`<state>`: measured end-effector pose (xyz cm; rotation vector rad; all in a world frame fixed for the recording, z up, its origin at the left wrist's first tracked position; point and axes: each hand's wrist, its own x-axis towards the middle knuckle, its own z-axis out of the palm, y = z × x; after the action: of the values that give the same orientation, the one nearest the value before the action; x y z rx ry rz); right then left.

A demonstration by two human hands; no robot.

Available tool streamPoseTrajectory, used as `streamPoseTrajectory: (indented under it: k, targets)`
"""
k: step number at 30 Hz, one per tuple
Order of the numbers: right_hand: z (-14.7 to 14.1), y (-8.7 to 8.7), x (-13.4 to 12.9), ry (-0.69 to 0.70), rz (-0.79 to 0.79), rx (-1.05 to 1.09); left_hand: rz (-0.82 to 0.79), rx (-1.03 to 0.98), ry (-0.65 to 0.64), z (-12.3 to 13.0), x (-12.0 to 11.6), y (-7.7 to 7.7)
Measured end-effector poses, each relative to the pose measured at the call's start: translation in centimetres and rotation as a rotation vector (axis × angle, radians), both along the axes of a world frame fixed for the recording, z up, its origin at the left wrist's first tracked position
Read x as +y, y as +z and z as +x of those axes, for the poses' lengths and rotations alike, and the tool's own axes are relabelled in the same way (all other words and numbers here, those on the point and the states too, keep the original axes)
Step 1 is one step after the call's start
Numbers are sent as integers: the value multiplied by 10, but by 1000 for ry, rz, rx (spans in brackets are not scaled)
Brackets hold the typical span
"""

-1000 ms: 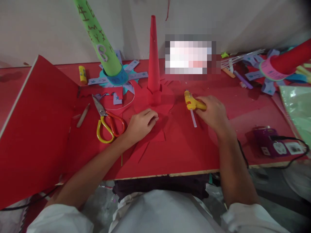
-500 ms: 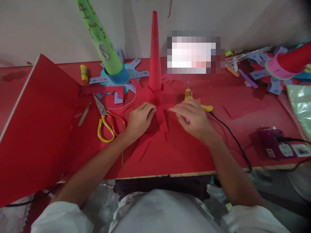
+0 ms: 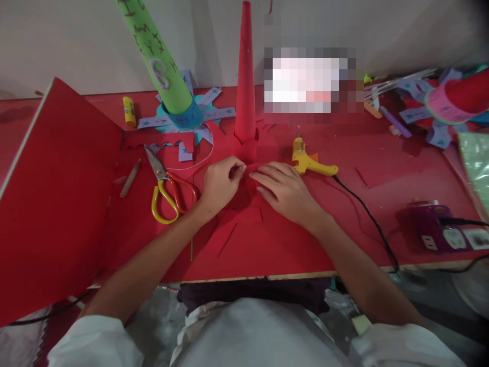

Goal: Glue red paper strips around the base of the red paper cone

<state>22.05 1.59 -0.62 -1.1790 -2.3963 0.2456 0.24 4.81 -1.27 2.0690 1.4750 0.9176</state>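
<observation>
- Now, left hand (image 3: 222, 184): thumb and forefinger pinching a red strip (image 3: 251, 186).
- Right hand (image 3: 284, 191): fingertips at it; pinch or not, I can't tell.
- Red cone (image 3: 245, 76): just beyond both hands.

Dim, hazy light; upper-right corner dark; glare on green plastic (image 3: 474, 162).

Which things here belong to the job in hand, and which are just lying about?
Likely in the job:
- red paper, at the fingertips of the left hand and right hand
- red cone, standing just beyond
- yellow glue gun, beside the right hand

Apparently lying about, untouched:
- scissors
- yellow tube
- green tube
</observation>
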Motion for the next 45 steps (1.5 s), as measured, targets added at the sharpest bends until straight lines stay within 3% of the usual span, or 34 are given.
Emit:
streamPoseTrajectory:
  k: [11,24,45]
  targets:
    - [-3,-11,2,6,-69,136,-88,-53,46,-1,3,2]
    - [-2,-7,1,-2,-33,41,-3,175,0,0,1,1]
    - [-3,-7,-1,22,-5,-143,-67,413,57,8,1,15]
